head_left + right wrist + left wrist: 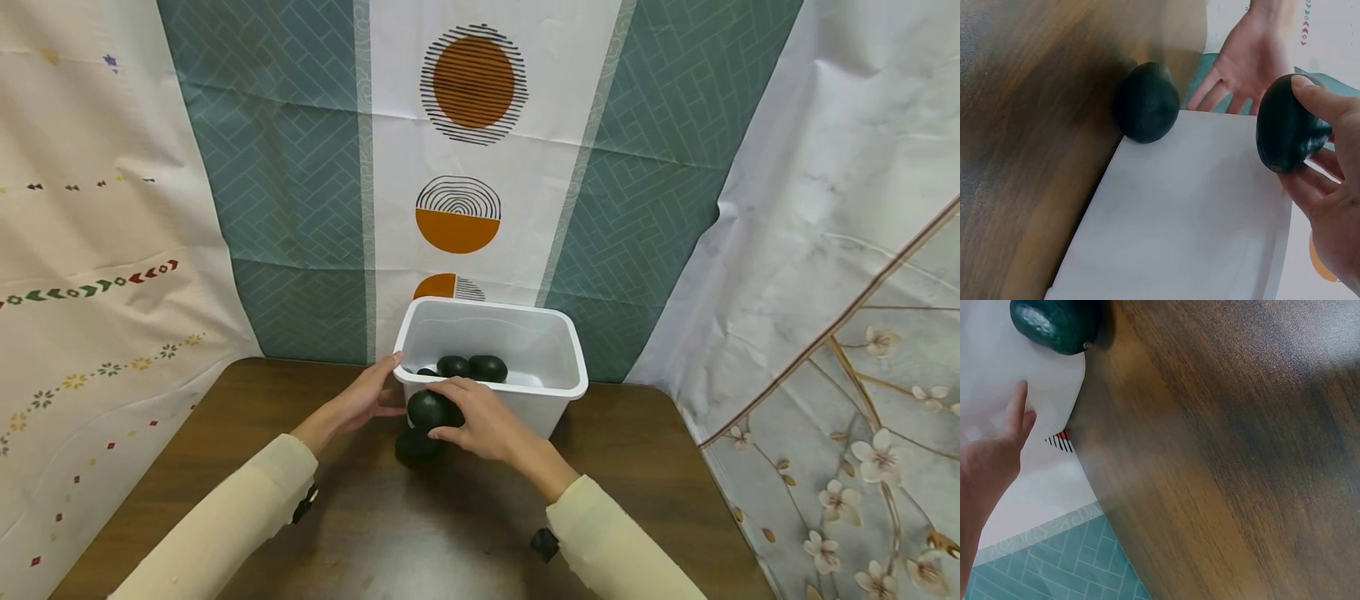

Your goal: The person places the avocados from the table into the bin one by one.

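My right hand [480, 417] grips a dark green avocado [429, 410] just outside the front wall of a white plastic bin [491, 305]. In the right wrist view, thumb and fingers wrap the held avocado [1282, 128]. A second avocado [417, 448] lies on the table against the bin's front, below the held one. With its fingers extended, my left hand [366, 400] touches the bin's left front corner near the rim. Inside the bin lie avocados [487, 368]; the front rim partly hides them.
The bin stands on a brown wooden table [352, 517], near its back edge. A patterned cloth [300, 167] hangs behind the table. More cloths hang at the left [105, 250] and right [825, 250].
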Demonstrator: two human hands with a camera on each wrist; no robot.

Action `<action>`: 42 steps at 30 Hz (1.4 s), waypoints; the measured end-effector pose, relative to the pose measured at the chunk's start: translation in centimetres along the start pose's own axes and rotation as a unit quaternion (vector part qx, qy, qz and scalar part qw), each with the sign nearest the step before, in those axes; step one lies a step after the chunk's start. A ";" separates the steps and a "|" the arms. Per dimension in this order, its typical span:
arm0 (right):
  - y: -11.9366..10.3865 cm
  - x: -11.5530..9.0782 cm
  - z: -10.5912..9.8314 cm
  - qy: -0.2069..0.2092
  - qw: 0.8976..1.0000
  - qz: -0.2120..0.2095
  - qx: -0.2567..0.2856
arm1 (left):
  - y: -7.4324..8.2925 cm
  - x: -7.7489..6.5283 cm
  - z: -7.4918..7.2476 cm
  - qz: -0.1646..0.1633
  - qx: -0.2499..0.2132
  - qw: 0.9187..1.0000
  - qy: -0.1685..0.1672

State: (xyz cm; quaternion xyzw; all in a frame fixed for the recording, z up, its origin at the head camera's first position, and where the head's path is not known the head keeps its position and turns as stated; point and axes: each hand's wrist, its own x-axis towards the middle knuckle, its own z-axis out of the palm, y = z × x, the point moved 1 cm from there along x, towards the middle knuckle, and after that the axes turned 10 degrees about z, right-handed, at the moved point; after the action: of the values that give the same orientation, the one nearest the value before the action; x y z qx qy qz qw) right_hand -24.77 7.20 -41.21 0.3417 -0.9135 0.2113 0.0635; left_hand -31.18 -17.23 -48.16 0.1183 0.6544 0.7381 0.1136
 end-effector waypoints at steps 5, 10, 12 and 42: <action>-0.1 0.0 -0.4 0.013 1.000 -0.010 -0.003 | 0.1 0.0 0.0 0.001 -0.004 1.000 0.005; -0.3 -0.1 -0.7 0.019 1.000 -0.014 -0.011 | 0.1 0.0 0.0 -0.004 -0.014 1.000 -0.001; -0.3 -0.2 -0.8 0.015 1.000 -0.010 -0.013 | 0.0 -0.1 0.0 -0.005 -0.015 1.000 -0.002; 0.3 1.3 -3.1 0.087 0.995 -0.040 -0.035 | 0.0 0.1 0.1 -0.009 -0.023 1.000 0.002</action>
State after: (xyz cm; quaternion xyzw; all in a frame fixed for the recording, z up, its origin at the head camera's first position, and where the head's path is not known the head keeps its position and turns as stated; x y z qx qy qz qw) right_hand -26.08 7.97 -38.16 0.3555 -0.8972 0.2051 0.1633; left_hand -31.24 -17.06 -48.11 0.1085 0.6382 0.7525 0.1214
